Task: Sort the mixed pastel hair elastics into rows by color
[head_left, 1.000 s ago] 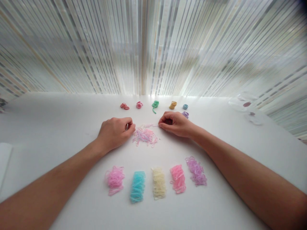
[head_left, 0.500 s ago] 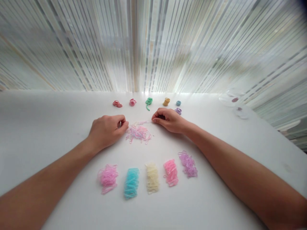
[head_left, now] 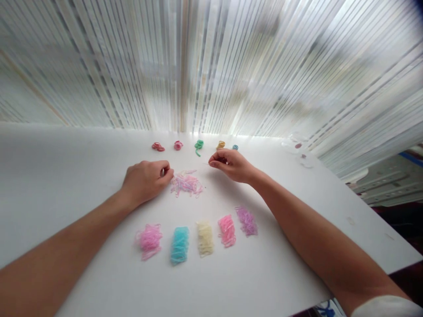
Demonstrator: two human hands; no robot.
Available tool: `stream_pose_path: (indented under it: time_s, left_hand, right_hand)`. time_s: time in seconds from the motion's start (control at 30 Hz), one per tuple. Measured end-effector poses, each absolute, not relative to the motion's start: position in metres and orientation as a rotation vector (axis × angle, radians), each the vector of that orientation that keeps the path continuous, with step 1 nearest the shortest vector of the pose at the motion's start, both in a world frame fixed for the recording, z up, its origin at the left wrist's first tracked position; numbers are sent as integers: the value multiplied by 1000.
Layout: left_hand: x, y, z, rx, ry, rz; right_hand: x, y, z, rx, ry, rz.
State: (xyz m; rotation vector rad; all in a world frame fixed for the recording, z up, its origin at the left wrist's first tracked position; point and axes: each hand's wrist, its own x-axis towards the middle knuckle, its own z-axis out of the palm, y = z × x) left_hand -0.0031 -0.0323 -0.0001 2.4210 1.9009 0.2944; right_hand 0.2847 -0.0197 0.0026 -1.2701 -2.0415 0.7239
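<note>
A loose pile of pale pink, lilac and whitish rubber bands (head_left: 187, 183) lies on the white table between my hands. My left hand (head_left: 145, 180) rests at the pile's left edge, thumb and forefinger closed in a pinch; whatever they may hold is hidden. Beyond the pile's right side, my right hand (head_left: 231, 164) is raised a little, its fingertips pinched on a thin pale rubber band (head_left: 205, 164) that shows only faintly. Nearer to me lie several bundles: light pink (head_left: 150, 241), turquoise (head_left: 180, 245), cream (head_left: 205, 238), bright pink (head_left: 227, 230) and purple (head_left: 246, 221).
Along the back sit small coils: red (head_left: 157, 146), pink (head_left: 178, 145), green (head_left: 198, 145), yellow (head_left: 221, 144) and blue (head_left: 235, 147). A striped string curtain (head_left: 185, 66) hangs behind the table. Clear plastic pieces (head_left: 304, 162) lie near the right edge.
My right hand has drawn away from the pile with a thin band and now covers the purple coil. My left hand stays by the pile. The camera view has turned rightward.
</note>
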Motion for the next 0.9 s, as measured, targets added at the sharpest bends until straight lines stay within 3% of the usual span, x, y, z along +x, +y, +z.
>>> stream_pose_path:
  time_s: [0.4, 0.9]
  left_hand:
    - [-6, -30, -5, 2431, 1874, 345]
    - [-6, -26, -6, 2461, 1911, 291]
  right_hand:
    - [310, -93, 34, -1279, -2184, 528]
    - [346, -148, 28, -1434, -2162, 650]
